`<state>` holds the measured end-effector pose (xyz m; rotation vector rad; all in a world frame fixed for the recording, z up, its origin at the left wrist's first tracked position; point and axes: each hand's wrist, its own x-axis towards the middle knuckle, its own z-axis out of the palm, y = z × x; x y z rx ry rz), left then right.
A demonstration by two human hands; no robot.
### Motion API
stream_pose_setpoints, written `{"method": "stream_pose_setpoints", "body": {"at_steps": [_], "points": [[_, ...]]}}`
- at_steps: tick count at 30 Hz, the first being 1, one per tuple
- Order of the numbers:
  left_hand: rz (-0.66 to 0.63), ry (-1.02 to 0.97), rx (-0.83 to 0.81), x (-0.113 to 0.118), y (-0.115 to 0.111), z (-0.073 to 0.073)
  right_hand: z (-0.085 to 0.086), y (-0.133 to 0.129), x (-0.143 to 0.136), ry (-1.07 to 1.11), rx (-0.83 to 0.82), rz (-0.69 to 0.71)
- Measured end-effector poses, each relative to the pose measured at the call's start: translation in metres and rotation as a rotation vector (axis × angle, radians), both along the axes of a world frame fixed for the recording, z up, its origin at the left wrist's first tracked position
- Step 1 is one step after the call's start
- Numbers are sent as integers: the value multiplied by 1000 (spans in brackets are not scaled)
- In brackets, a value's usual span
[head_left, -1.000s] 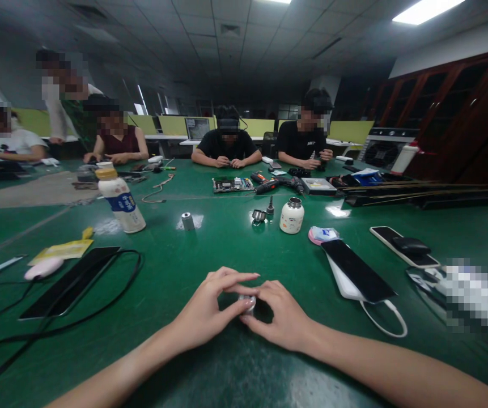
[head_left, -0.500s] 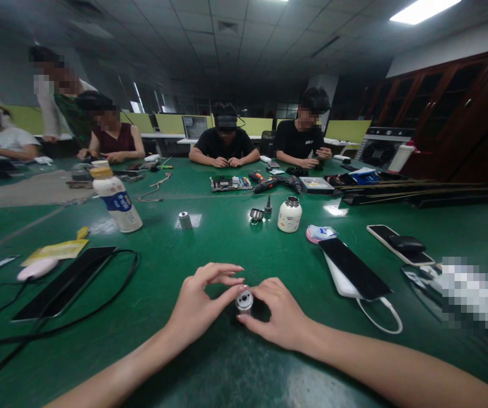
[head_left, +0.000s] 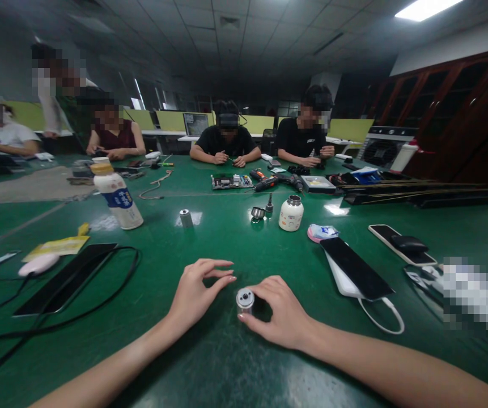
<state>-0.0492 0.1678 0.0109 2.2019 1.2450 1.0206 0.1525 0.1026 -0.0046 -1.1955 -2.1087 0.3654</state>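
Note:
In the head view a small silver cylindrical motor (head_left: 245, 301) stands upright on the green table, its round end with small dark holes facing up. My right hand (head_left: 281, 314) has thumb and fingers closed around its right side. To the left, apart from the motor, my left hand (head_left: 196, 292) is open, thumb and fingers spread with nothing between them. A second silver cylinder (head_left: 186, 218), much like the first, stands farther back on the table.
A milk bottle (head_left: 118, 201) stands at the left, near a black tablet (head_left: 67, 280) and cables. Ahead are a cream flask (head_left: 291, 214) and its metal lid (head_left: 257, 213). Phones (head_left: 356, 269) lie at the right. Several people sit across, near a circuit board (head_left: 232, 181) and power drills (head_left: 280, 181).
My left hand has drawn back a little to the left, away from the motor. My right hand keeps its hold. The view has shifted slightly.

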Motion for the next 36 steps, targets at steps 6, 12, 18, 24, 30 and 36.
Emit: {"method": "stream_pose_setpoints", "body": {"at_steps": [6, 12, 18, 24, 30, 36], "points": [[-147, -123, -22, 12, -24, 19, -4, 1, 0, -17, 26, 8], [-212, -74, -70, 15, -28, 18, -4, 1, 0, -5, 36, 12], [-239, -5, -53, 13, -31, 20, -5, 0, -1, 6, 33, 18], [-263, 12, -61, 11, -31, 26, -7, 1, -1, -12, 30, -6], [-202, -28, -51, 14, -31, 23, -6, 1, -2, -6, 24, -3], [-4, -69, -3, 6, -19, 18, -5, 1, -2, -9, 5, -8]]}}
